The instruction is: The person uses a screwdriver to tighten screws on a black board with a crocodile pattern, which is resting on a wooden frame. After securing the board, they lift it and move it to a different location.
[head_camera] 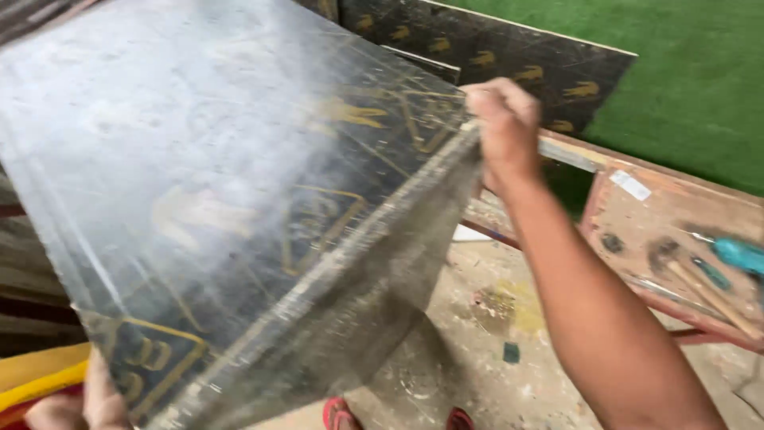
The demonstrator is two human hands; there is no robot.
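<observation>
The big dark board (231, 183) fills most of my view, tilted up off the floor and held between my two hands. It is a flat, film-faced sheet of plywood, black and glossy under a pale haze of dust, with faded yellow printed marks and outlined boxes across its face. Its near edge shows raw, grey, rough layers, crusted with dried grit.

My right hand (503, 126) is clenched over the board's far upper corner, fingers curled down on the top edge, the arm stretched out from the lower right. My left hand (95, 394) is at the bottom left corner; only the thumb and part of the palm show, pressed against the board's lower edge, so it grasps the board there, though the fingers are hidden behind it.

Behind stands a second black board (509, 60) with the same yellow marks, leaning against green artificial turf (692, 80). To the right is a worn wooden desk (637, 215) with a reddish rim, stained and scuffed. On it lie a teal-handled tool (736, 255) and a wooden-handled hammer (704, 291).

Below is a concrete floor (477, 350), splashed with paint and dust, and red sandals (338, 414) at the bottom edge.
</observation>
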